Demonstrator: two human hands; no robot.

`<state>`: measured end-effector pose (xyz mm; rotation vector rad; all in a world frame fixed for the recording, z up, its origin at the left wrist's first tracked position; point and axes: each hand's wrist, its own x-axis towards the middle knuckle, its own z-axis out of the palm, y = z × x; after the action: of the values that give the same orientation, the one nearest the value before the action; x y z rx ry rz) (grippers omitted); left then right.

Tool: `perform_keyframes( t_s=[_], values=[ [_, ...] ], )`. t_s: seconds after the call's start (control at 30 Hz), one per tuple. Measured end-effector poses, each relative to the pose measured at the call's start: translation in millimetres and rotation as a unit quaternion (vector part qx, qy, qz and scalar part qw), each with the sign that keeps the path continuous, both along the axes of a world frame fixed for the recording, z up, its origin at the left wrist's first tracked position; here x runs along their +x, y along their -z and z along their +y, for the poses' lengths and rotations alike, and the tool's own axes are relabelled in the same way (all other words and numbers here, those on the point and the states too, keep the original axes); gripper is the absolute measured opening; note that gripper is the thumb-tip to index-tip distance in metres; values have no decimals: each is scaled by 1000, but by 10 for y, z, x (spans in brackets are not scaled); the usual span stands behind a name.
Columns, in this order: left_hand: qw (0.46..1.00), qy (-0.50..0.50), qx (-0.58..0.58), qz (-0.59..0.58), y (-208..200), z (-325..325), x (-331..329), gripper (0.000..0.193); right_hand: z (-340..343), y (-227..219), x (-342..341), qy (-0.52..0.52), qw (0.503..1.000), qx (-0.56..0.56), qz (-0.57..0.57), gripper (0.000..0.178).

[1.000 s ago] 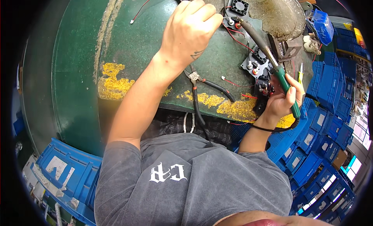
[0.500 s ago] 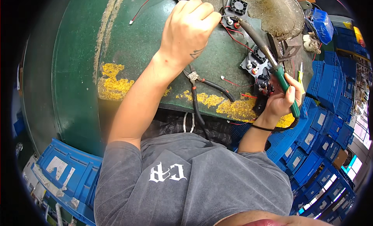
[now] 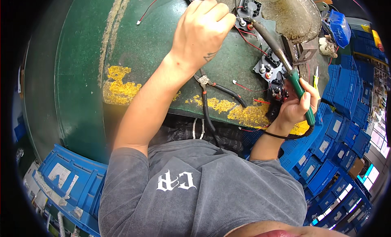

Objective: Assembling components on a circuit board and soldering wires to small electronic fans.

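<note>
Soldering iron (image 3: 284, 62), green handle (image 3: 297, 85) within right fingers (image 3: 310, 90), tip (image 3: 254, 23) well beyond.

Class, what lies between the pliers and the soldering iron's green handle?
In the head view: a thin wire with a white connector, then a grey fan board and dark parts by the handle.

We count one soldering iron (image 3: 296, 83); two clearly visible cooling fans (image 3: 251, 7), one beyond its tip, one beside its shaft; to its left, one pair of wire cutters (image 3: 203, 79) and at least two white wire connectors (image 3: 138, 22); to its right, one blue bundle (image 3: 339, 29).
</note>
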<state>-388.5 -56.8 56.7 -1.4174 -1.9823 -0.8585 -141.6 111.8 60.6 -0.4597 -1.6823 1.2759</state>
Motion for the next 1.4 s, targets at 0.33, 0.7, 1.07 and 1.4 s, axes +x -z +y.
perform_keyframes(
  t_s=[0.33,0.7,1.07,1.4],
  values=[
    [1000,-4,-4,1,-4,-16,2,16,1,-48,8,-16,997,78,-9,34],
    [1000,-9,-11,3,3,9,20,16,-70,-82,-30,-6,997,72,-14,34],
    [1000,-14,-9,7,-23,5,40,15,-58,-74,-32,-15,999,44,-10,37],
    [999,-39,-16,15,-28,-18,46,16,-48,-71,-38,-9,999,40,-9,37]
  ],
)
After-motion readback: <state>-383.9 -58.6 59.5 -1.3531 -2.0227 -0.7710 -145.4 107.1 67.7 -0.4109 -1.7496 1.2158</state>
